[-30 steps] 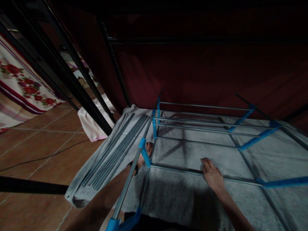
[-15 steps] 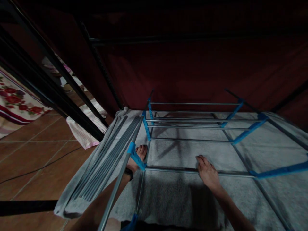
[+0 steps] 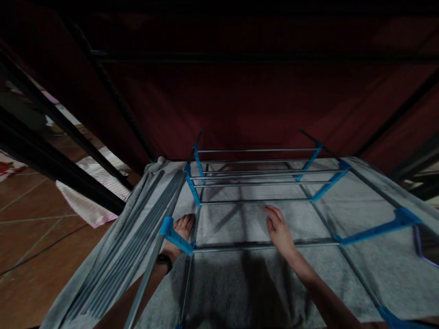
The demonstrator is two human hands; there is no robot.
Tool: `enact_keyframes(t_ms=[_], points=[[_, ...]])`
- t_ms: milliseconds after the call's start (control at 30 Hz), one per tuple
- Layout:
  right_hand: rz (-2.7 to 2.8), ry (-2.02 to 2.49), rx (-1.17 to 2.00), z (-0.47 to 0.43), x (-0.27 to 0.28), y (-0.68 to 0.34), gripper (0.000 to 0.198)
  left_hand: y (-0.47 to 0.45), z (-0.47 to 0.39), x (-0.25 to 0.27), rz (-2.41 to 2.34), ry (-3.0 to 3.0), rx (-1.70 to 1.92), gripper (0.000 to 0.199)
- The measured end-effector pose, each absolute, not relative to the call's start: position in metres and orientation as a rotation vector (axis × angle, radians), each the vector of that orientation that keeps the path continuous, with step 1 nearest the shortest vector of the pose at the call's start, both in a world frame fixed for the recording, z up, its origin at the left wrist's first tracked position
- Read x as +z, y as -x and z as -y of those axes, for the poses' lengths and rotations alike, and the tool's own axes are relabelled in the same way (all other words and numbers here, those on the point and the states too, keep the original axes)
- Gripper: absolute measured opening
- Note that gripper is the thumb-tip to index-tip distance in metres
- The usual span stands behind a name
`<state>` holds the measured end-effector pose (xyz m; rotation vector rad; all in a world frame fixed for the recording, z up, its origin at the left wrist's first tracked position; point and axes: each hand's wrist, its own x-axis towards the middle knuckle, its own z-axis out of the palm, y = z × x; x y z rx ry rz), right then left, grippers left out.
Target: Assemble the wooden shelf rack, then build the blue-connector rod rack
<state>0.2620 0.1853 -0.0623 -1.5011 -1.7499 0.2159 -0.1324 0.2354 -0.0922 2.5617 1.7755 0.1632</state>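
Observation:
A rack frame of grey metal tubes with blue plastic brackets [image 3: 329, 185] lies on a grey blanket [image 3: 222, 224]. My left hand [image 3: 180, 228], with a dark band at its wrist, is open beside the frame's left side; its fingers lie forward, just past a blue bracket [image 3: 178, 240]. That bracket partly covers the hand, so contact with it cannot be made out. My right hand [image 3: 280, 233] is open, fingers extended and thumb apart, holding nothing. Beneath its wrist runs the near cross tube [image 3: 233, 248]. Farther away, several thin cross tubes join the left and right brackets.
Several loose grey tubes [image 3: 137, 246] lie side by side on the blanket at the left. Dark metal posts [image 3: 68, 176] and a dark red cloth [image 3: 247, 105] stand around the blanket. A striped cloth [image 3: 92, 196] and a cable [image 3: 51, 246] lie on the tiled floor.
My right hand has come off the near cross tube and reached forward, its thumb spreading from the fingers. My left hand stays by the bracket. The view has turned to the right.

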Motion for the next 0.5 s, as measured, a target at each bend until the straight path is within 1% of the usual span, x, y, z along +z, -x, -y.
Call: enact_keyframes(t_ms=[133, 267, 400, 500], points=[[1.823, 1.343, -0.053, -0.227, 0.007, -0.231, 0.047, 0.139, -0.237, -0.095, -1.732, -2.556, 0.164, 0.059], [2.07, 1.401, -0.161, -0.273, 0.056, -0.197, 0.048, 0.14, -0.235, -0.091, -1.726, -2.546, 0.193, 0.06], [2.405, 1.461, -0.193, -0.308, 0.068, -0.18, 0.037, 0.141, -0.234, -0.093, -1.728, -2.541, 0.232, 0.063], [2.53, 1.503, -0.236, -0.317, 0.065, -0.18, 0.031, 0.144, -0.235, -0.098, -1.739, -2.51, 0.3, 0.057]])
